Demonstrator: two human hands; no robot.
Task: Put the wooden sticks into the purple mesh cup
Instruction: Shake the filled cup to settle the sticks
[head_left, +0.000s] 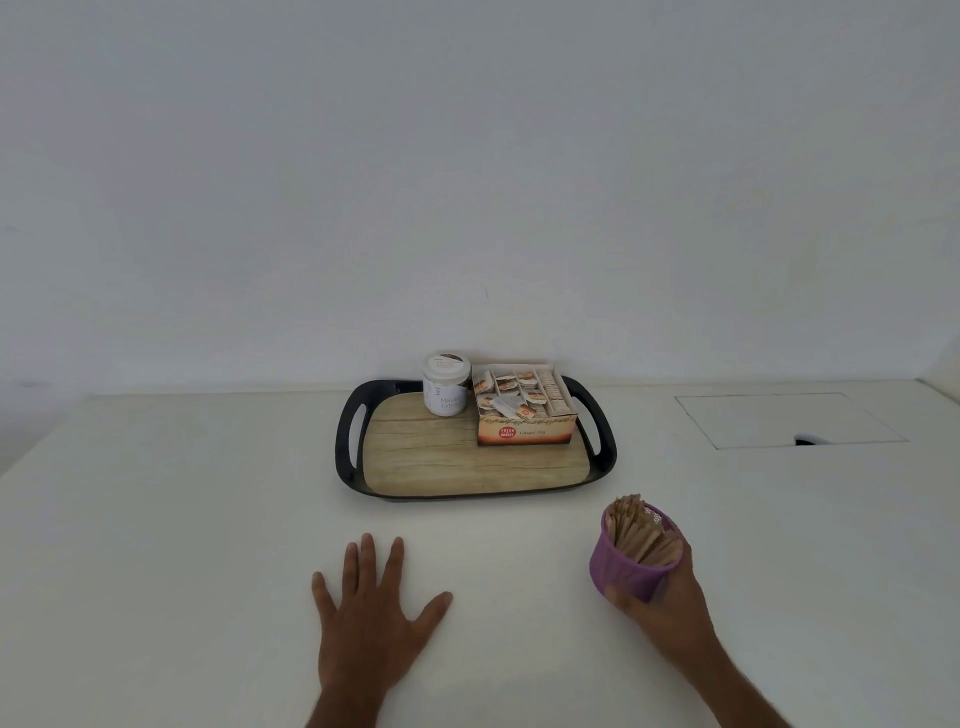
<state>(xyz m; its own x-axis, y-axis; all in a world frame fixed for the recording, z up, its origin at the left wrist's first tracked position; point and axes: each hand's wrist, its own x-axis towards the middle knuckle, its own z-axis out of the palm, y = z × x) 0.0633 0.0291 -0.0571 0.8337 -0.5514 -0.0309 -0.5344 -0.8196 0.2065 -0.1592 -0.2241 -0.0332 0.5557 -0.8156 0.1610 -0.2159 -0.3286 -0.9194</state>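
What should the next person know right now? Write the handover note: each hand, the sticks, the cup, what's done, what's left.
Left hand: flat on the white table, fingers spread, holding nothing.
Right hand: its grip is round the purple mesh cup, near the table's front right; cup tilts slightly.
Wooden sticks: a full bundle stands in the cup; none visible loose on the table.
Done: sticks appear to be in.
Left: probably just set the cup upright and let go.
Behind: tray with a jar and a tea box.
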